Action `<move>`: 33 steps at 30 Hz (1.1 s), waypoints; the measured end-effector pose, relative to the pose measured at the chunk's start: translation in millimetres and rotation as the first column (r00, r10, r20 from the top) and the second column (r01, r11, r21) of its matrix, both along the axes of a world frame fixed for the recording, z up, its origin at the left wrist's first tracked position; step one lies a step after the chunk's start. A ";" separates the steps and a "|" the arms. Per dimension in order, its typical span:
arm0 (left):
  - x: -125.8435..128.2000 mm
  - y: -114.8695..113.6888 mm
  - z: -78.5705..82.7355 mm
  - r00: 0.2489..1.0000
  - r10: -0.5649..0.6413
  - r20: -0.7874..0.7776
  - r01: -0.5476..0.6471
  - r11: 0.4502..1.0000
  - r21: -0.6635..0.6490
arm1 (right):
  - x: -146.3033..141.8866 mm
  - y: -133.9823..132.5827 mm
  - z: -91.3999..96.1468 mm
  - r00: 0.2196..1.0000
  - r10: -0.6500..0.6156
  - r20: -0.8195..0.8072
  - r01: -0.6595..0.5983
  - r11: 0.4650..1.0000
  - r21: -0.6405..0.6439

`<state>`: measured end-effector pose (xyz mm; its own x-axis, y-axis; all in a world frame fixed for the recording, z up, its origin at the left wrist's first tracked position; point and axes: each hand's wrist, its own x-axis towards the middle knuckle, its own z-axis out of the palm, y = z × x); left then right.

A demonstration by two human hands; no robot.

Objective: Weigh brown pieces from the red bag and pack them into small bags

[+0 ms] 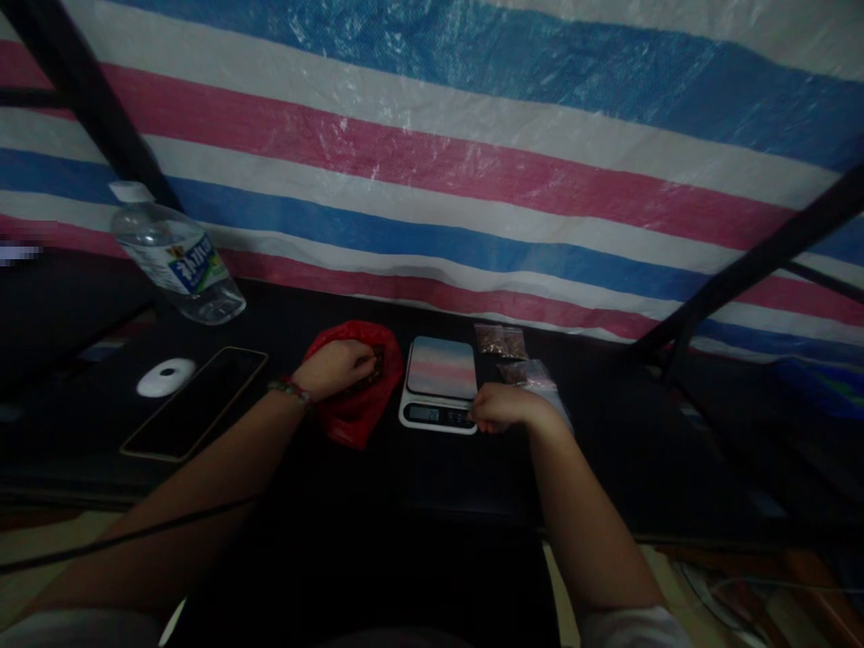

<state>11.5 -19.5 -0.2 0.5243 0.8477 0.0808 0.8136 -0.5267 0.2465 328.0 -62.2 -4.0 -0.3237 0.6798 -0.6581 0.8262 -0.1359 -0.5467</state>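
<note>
My left hand (337, 367), with a beaded bracelet on its wrist, reaches into an open red plastic bag (355, 423). Its fingers are curled against dark brown contents (380, 362), too dim to name. To the right of the bag lies a white digital kitchen scale (442, 369) with a lit display; its shiny plate bears nothing. My right hand (499, 407) is at the scale's lower right corner, by the buttons, fingers curled in. Whether it holds anything is hidden. Behind this hand lies a clear plastic bag (533, 373), partly covered by it.
Two small zip bags of brown bits (499, 342) lie beyond the scale. On the left are a phone (195, 405), a round white object (166, 377) and a clear plastic bottle (179, 256). A striped sheet (432, 162) hangs behind the black table, between dark metal bars.
</note>
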 end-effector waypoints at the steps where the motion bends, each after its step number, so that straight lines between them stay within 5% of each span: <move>1: -0.5 0.5 -0.6 1.000 -0.004 -0.004 0.004 1.000 0.007 | -0.6 0.0 0.3 1.000 0.002 0.010 -0.002 1.000 0.002; 14: -4.3 1.2 -0.2 1.000 0.013 0.004 -0.013 0.999 -0.044 | 4.3 -1.8 0.7 0.999 0.017 -0.050 -0.018 1.000 -0.016; 20: -7.7 8.2 7.9 0.992 0.118 0.051 -0.104 0.971 -0.213 | 6.5 -2.1 -0.6 0.996 0.016 -0.092 -0.017 1.000 -0.009; 23: -7.9 9.0 14.7 0.986 0.147 0.084 -0.100 0.904 -0.417 | 6.8 -2.0 -0.4 0.995 0.010 -0.101 -0.011 1.000 -0.011; 27: -8.4 11.2 15.7 0.960 0.227 0.163 -0.064 0.748 -0.661 | 7.9 -1.1 -0.1 0.994 0.020 -0.108 -0.020 1.000 -0.002; 30: -8.2 13.8 14.5 0.939 0.278 0.204 -0.039 0.673 -0.738 | 8.4 -0.4 -0.3 0.992 0.048 -0.115 -0.047 0.999 0.014; 33: -7.1 15.7 18.1 0.947 0.250 0.203 -0.013 0.660 -0.751 | 8.0 0.0 -1.0 0.993 0.049 -0.108 -0.048 0.999 0.015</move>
<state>4.4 -3.9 17.8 0.4594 0.7477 -0.4794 0.6975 0.0304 0.7159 336.0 -62.2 -4.9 -0.4252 0.6693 -0.6093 0.7676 -0.0900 -0.6346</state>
